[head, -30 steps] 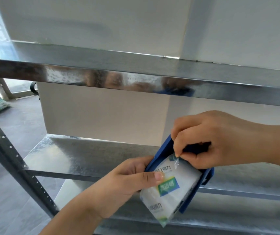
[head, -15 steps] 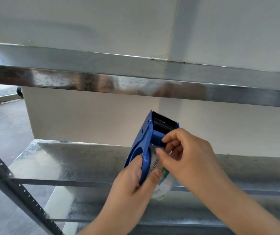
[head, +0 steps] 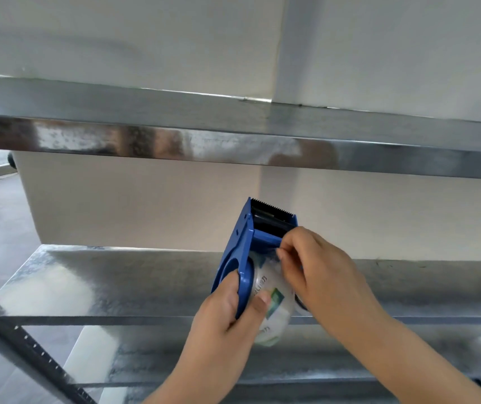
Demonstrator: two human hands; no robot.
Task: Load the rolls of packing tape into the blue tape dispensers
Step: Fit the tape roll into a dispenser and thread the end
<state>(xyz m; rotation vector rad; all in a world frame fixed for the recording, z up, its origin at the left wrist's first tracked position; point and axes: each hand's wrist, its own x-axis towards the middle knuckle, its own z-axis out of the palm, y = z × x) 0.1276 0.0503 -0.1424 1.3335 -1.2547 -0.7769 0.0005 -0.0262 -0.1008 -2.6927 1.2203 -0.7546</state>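
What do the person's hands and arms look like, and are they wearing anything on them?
Both are bare. The left hand and the right hand have no gloves, and no rings, watch or bracelet show. The forearms are uncovered as far as the picture's lower edge, with no sleeves in view. The fingernails look short and plain.

Storeroom: bare galvanised steel shelving (head: 146, 287), plain wall (head: 146, 39)
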